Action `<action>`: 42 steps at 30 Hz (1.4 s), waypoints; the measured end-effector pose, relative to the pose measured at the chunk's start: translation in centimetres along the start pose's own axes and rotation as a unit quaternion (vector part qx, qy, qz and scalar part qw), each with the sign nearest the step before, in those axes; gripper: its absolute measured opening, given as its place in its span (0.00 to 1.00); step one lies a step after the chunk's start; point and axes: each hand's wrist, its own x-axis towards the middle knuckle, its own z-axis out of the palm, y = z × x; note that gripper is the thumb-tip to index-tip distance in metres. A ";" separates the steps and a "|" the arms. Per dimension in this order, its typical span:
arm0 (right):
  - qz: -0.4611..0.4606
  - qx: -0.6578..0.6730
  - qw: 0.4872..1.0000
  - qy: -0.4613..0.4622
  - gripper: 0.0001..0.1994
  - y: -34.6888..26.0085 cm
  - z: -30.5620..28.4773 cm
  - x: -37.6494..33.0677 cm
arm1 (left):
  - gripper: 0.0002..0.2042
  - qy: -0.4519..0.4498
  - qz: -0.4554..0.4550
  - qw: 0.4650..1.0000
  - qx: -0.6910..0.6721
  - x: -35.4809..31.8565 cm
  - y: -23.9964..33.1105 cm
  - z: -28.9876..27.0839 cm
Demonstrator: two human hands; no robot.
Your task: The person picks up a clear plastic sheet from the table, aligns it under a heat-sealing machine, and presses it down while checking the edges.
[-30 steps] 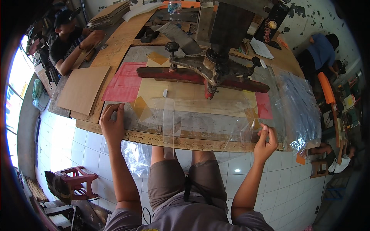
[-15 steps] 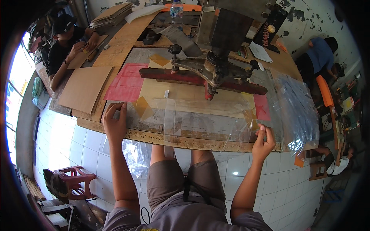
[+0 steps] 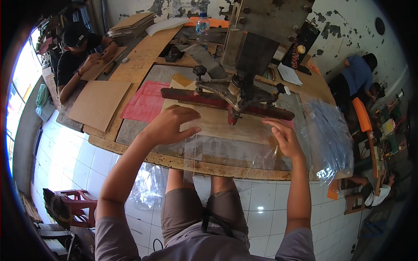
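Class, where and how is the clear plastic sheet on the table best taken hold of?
Probably the part of the clear plastic sheet overhanging the table's front edge: pinch it from the wearer's side. It's thin; both faces look reachable there.

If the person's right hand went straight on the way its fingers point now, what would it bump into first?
Probably the long red bar: the right hand points up and left toward it in the picture. One view leaves depth unclear, so the hand might pass below it.
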 end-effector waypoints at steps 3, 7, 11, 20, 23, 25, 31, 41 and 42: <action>0.044 -0.059 0.996 -0.047 0.22 0.7 -0.2 1.6 | 0.22 0.009 0.070 0.997 0.035 1.2 -1.9 0.3; 0.050 -0.032 0.997 -0.059 0.24 1.8 0.6 1.4 | 0.22 -0.005 0.051 0.999 -0.009 0.9 -3.7 0.9; 0.040 -0.012 0.998 -0.040 0.24 1.8 1.1 1.0 | 0.21 0.003 0.043 0.999 -0.012 0.9 -3.7 1.3; 0.050 -0.023 0.997 -0.044 0.22 2.2 1.3 1.3 | 0.20 0.009 0.016 0.999 -0.033 0.9 -3.6 1.6; 0.053 -0.021 0.998 -0.041 0.21 2.4 1.3 1.2 | 0.19 0.011 0.010 1.000 -0.024 0.9 -3.4 1.6; 0.055 -0.015 0.998 -0.036 0.19 2.3 1.4 1.1 | 0.19 0.011 0.013 1.000 -0.022 1.0 -3.5 1.8; 0.001 -0.102 0.990 0.093 0.12 2.9 1.4 0.9 | 0.17 0.030 0.014 0.999 -0.026 0.6 -3.5 1.7; 0.133 -0.175 0.962 0.163 0.13 4.0 1.9 0.6 | 0.10 0.072 -0.009 0.996 -0.045 0.7 -3.1 1.4; 0.142 -0.163 0.964 0.157 0.13 3.9 2.0 0.8 | 0.09 0.081 -0.005 0.996 -0.045 0.7 -3.2 1.6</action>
